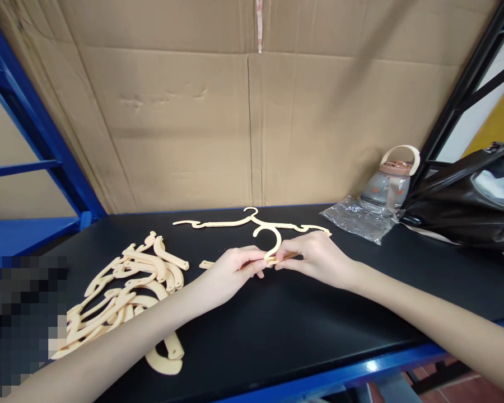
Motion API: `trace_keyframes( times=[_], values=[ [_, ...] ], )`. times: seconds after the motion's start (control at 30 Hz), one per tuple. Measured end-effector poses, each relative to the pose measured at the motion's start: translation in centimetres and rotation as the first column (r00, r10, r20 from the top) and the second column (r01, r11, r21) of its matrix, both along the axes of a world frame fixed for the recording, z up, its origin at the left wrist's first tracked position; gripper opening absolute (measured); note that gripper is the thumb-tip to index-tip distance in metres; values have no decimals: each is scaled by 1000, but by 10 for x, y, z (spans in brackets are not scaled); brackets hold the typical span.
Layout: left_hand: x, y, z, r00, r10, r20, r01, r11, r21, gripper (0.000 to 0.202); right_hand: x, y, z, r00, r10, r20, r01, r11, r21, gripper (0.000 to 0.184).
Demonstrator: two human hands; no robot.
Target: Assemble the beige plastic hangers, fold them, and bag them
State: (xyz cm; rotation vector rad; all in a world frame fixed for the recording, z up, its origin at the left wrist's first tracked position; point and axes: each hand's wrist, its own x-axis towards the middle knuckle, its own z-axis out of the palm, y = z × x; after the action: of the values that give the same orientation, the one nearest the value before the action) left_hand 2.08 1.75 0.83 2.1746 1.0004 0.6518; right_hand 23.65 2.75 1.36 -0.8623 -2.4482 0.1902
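Observation:
Between my two hands is a cream plastic clothes hanger (276, 239), its hook curving upward above my fingertips. My left hand (239, 266) pinches it at the base of the hook, and a short arm end (206, 264) shows to the left of that hand. My right hand (315, 254) grips the other side close to the hook, fingers pressed together. The joint itself is mostly covered by my fingers. Just behind them, a whole cream hanger (231, 223) lies flat with both arms spread.
A heap of loose cream hanger pieces (151, 268) lies on the black tabletop (302, 347) at left. At back right are a clear plastic bag (357, 221), a water bottle (388, 182) and a black bag (453, 196). Cardboard (172, 123) stands behind, between blue and black frame posts.

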Motion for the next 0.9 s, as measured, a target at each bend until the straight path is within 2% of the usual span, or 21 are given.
trace_keyframes(
  times=[0.13,0.23,0.33,0.47,0.67,0.9],
  values=[
    [0,1,3,999,-24,34,25,999,-39,27,1,3,1,996,-33,-80,24,994,-111,4],
    [-1,0,4,999,-14,37,16,999,-48,28,3,8,0,996,-86,8,86,994,-68,3],
    [-1,0,2,1000,-18,4,18,999,-28,29,3,8,-1,995,-54,79,55,998,-8,3],
    [-1,0,-1,999,-37,-17,36,999,-23,31,4,6,0,997,19,68,-19,1000,-2,7],
    [-1,0,-2,998,-57,13,58,997,-57,31,6,8,-1,997,50,56,-49,998,-27,8],
    [1,-3,7,998,-43,43,48,993,-109,29,1,2,4,999,-21,34,22,999,-44,6]
  ],
)
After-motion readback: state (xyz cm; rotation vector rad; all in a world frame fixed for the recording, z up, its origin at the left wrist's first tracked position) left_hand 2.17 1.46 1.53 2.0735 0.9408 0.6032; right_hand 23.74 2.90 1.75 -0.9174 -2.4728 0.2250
